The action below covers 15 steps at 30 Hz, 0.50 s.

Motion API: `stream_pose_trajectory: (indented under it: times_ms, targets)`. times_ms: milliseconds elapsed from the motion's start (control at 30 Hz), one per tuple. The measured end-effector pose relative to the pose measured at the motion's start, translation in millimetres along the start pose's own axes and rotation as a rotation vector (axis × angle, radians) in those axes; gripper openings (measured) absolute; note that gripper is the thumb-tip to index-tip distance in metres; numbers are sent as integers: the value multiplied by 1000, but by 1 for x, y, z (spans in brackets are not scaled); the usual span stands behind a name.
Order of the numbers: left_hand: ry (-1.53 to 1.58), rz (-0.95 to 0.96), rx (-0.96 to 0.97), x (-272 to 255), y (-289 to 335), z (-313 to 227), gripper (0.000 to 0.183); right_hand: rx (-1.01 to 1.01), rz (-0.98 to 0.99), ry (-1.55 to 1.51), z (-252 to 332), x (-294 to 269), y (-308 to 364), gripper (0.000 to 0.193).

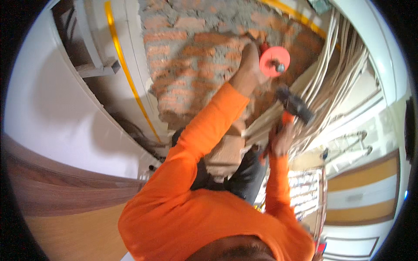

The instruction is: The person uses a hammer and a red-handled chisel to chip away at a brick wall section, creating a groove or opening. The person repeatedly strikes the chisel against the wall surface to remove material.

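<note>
My left hand (251, 65), at the end of an orange sleeve, is closed round a chisel. The chisel's round red hand guard (275, 55) faces me, with its metal striking end (280, 68) poking out of the middle. Its tip is hidden behind the guard and my hand, against the rough brick wall (187, 74). Lower and to the right, my right hand (281, 138) grips the orange handle of a hammer (298, 105). The dark, blocky hammer head is a short way below the chisel's end, apart from it.
A bundle of pale cables (324, 74) runs down the right of the wall. Left of the bricks are a white panel with a yellow stripe (118, 48) and a metal channel (98, 69). A ladder (348, 145) shows farther right. Dark-clad legs are below my arms.
</note>
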<state>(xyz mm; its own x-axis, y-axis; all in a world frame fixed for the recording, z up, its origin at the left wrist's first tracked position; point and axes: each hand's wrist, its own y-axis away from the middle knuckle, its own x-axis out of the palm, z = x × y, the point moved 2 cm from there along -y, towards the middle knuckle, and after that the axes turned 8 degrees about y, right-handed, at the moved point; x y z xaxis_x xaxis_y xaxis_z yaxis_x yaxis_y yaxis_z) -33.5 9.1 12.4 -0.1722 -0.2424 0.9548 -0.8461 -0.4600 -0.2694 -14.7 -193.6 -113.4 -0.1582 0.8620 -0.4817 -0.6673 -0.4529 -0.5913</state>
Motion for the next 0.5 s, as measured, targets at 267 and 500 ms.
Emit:
stream_pose_trajectory:
  times_ms: [267,500]
  targets:
    - [-13,-1,-108,-7,-3,-3,18,-460,-545,-1058,78,-115,9,72]
    - [4,3,-140,-21,-18,1,20,-394,-591,-396,85,-43,-15,62]
